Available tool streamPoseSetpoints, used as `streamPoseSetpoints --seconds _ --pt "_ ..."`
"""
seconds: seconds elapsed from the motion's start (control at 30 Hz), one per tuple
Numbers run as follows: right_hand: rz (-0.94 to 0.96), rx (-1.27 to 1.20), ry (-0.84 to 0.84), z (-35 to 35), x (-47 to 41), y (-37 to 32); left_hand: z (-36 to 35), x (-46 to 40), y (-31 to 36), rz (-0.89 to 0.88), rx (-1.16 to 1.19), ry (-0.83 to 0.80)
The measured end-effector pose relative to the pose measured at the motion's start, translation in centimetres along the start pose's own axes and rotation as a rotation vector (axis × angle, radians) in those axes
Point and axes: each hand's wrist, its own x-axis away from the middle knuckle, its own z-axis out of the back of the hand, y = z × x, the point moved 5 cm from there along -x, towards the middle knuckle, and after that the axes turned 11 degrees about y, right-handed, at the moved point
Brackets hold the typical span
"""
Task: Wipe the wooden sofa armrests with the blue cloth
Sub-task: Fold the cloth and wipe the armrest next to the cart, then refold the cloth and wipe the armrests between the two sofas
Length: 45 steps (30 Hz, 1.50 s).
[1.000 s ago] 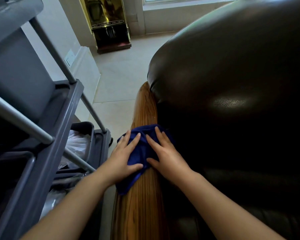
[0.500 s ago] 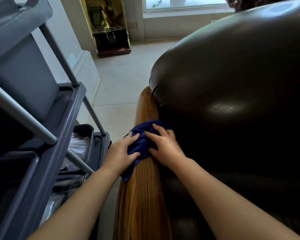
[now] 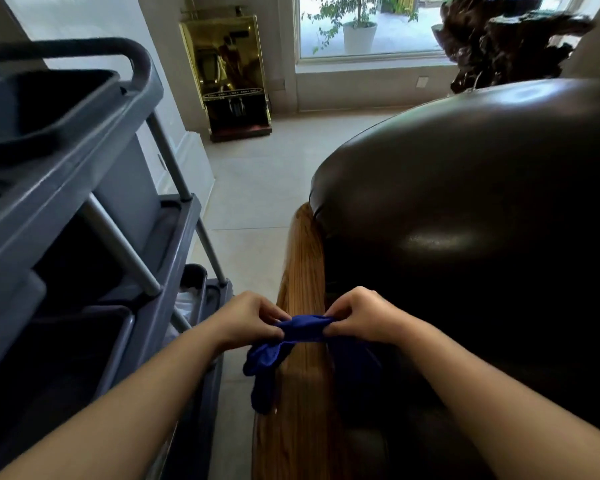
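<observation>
L hand (image 3: 248, 318) & R hand (image 3: 359, 317) each pinch an end of cloth (image 3: 300, 329), stretched across armrest (image 3: 303, 265); cart (image 3: 84, 209) at left.

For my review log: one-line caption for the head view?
Both hands pinch the blue cloth above the wooden armrest.

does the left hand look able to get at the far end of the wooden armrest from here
Probably yes. The left hand pinches the blue cloth over the wooden armrest, and the rail ahead is bare up to the leather cushion. The grey cart stands off to the left.
</observation>
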Motion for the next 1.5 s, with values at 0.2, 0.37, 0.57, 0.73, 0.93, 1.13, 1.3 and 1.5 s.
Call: streamPoseSetpoints --seconds 0.2,0.37,0.57,0.73,0.93,1.13,1.3,1.5 --pt "-0.018 -0.090 -0.088 6.9 5.4 -4.1 3.1 4.1 7.3 -0.090 0.012 -0.120" --pt "-0.039 -0.106 -0.025 13.3 11.6 -7.7 4.6 8.4 15.1 -0.208 -0.025 -0.145" --pt "-0.105 -0.104 0.107 21.7 23.2 -9.6 3.0 15.1 25.7 -0.326 -0.068 -0.214" --pt "-0.158 -0.076 0.228 28.9 34.8 -8.5 -1.7 20.2 35.9 -0.425 -0.130 -0.257" --pt "-0.166 -0.033 0.359 36.7 48.4 -3.9 -10.9 25.4 47.7 -0.569 -0.197 -0.271" --pt "-0.177 0.016 0.435 43.7 62.5 4.8 -23.9 31.3 59.0 -0.644 -0.217 -0.320" --pt "-0.219 0.091 0.452 48.8 71.1 11.3 -33.5 34.6 66.5 -0.706 -0.250 -0.360" --pt "-0.245 0.105 0.488 55.1 75.8 18.3 -41.4 34.0 74.1 -0.759 -0.307 -0.325"
